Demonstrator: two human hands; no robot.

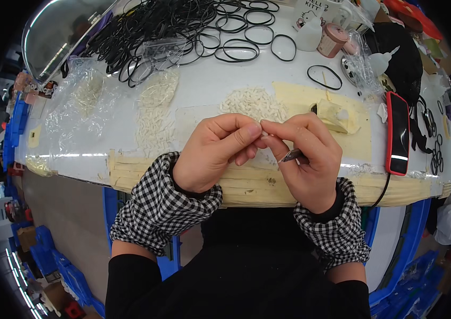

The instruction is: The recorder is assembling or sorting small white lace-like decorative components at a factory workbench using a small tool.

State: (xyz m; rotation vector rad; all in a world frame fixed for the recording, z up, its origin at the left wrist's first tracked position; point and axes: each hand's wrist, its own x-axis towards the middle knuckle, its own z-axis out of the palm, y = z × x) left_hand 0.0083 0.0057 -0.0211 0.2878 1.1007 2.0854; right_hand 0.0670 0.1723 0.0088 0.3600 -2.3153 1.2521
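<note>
Your checkered cuffs (167,207) sit close — brace them on the table edge (246,183). Left hand (214,151) pinches a tiny white piece (261,129) at its fingertips; right hand (305,159), closed around a small blade (292,156), meets it — trim gently above the white pile (252,103).

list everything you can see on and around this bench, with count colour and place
small pieces pile: one heap, white, table centre above the hands
black rubber loops: many, black, far side of table
loose loop: one, black, right of centre
plastic bags: several, clear, with whitish pieces, left side
phone: one, red-edged with dark screen, right side
tape strips: many, beige, along the near table edge
cup: one, pink, far right
white bottle: one, white, beside the cup
table: one, white
blue crates: several, blue, floor at left
left hand: one, fingers pinching a tiny white piece
right hand: one, holding a small dark metal tool
checked sleeve covers: two, black and white, wrists
</note>
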